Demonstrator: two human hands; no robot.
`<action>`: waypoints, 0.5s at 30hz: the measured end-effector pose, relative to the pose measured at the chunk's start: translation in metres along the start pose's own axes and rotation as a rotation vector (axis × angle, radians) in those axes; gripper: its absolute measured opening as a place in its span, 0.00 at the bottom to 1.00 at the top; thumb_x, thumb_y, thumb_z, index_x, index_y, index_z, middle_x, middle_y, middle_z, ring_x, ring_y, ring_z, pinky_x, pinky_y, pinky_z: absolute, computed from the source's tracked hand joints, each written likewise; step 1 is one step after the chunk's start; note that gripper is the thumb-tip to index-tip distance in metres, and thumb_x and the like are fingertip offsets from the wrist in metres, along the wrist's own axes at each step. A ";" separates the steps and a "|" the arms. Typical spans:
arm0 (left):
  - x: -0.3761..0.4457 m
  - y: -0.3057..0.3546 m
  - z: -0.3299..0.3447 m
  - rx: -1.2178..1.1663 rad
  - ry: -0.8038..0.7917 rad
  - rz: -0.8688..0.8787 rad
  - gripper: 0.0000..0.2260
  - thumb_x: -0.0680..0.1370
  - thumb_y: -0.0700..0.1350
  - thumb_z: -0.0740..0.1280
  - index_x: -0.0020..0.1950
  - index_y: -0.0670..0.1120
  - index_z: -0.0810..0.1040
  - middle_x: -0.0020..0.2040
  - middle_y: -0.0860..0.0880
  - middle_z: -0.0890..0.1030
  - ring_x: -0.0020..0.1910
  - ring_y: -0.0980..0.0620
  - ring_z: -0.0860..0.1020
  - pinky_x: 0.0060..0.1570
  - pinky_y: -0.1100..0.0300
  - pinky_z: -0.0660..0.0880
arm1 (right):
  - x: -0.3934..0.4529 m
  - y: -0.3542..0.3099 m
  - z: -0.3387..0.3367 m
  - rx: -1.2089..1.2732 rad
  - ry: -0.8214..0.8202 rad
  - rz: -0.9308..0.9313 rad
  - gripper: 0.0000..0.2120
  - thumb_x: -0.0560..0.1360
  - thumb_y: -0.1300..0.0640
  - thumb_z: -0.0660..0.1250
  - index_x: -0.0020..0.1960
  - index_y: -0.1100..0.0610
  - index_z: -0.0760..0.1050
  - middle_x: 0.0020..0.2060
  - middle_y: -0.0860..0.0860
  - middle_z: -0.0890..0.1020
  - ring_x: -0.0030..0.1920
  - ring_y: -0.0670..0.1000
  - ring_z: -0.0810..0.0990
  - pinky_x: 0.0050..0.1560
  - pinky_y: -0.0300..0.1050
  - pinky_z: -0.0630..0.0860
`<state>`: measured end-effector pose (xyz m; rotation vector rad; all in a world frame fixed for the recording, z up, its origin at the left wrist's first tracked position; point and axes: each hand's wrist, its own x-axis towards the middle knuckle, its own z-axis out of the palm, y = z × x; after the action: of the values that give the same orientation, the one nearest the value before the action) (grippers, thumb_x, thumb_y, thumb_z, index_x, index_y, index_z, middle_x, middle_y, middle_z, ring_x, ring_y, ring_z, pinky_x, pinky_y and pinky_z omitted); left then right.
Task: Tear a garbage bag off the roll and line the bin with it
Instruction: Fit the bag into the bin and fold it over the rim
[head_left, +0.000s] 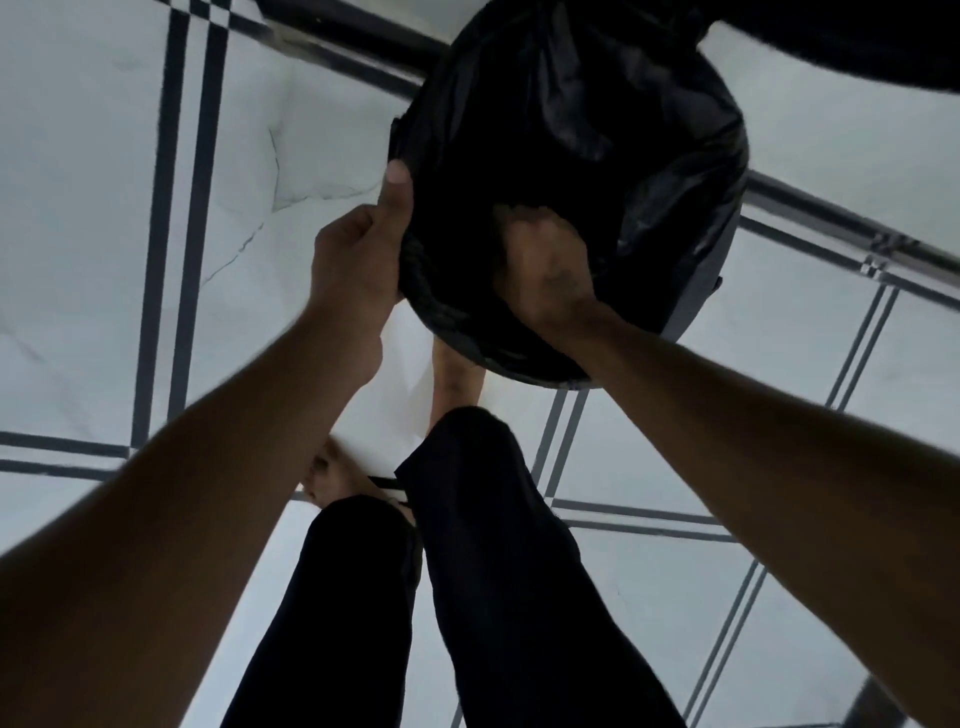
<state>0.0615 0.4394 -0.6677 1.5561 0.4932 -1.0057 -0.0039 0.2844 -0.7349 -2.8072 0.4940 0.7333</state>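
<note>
A black garbage bag (587, 119) is spread over the mouth of a round dark grey bin (696, 296) on the tiled floor ahead of me. My left hand (358, 254) grips the bag's edge at the bin's left rim, thumb up along the plastic. My right hand (540, 270) reaches down inside the bag near the front rim, fingers curled into the plastic. Bunched folds of bag hang over the near rim. No roll of bags is in view.
White floor tiles (104, 182) with dark double lines surround the bin. My legs in black trousers (483, 545) and bare feet (332, 478) stand just in front of it. A dark object (857, 47) crosses the top right corner.
</note>
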 end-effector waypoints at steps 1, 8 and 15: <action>-0.001 0.000 0.000 -0.001 -0.006 -0.004 0.26 0.68 0.72 0.65 0.52 0.51 0.74 0.49 0.47 0.79 0.48 0.49 0.78 0.61 0.44 0.76 | -0.006 0.006 -0.002 -0.110 0.052 -0.022 0.17 0.70 0.56 0.67 0.59 0.58 0.77 0.52 0.59 0.81 0.56 0.63 0.77 0.54 0.55 0.72; 0.005 -0.003 0.004 0.008 0.040 0.083 0.30 0.78 0.62 0.64 0.49 0.31 0.76 0.44 0.40 0.77 0.42 0.45 0.77 0.50 0.47 0.79 | 0.014 0.047 0.051 0.017 -0.529 0.130 0.32 0.81 0.38 0.50 0.79 0.43 0.40 0.79 0.60 0.42 0.77 0.67 0.41 0.76 0.65 0.46; 0.014 -0.017 0.003 -0.104 0.024 0.094 0.25 0.79 0.60 0.64 0.57 0.37 0.79 0.59 0.32 0.79 0.59 0.37 0.79 0.62 0.43 0.76 | 0.049 0.038 0.097 -0.106 -0.659 0.148 0.39 0.76 0.30 0.51 0.79 0.45 0.41 0.78 0.62 0.38 0.76 0.70 0.36 0.76 0.64 0.39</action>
<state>0.0547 0.4381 -0.6892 1.4859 0.4773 -0.8775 -0.0199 0.2627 -0.8463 -2.4142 0.5426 1.6626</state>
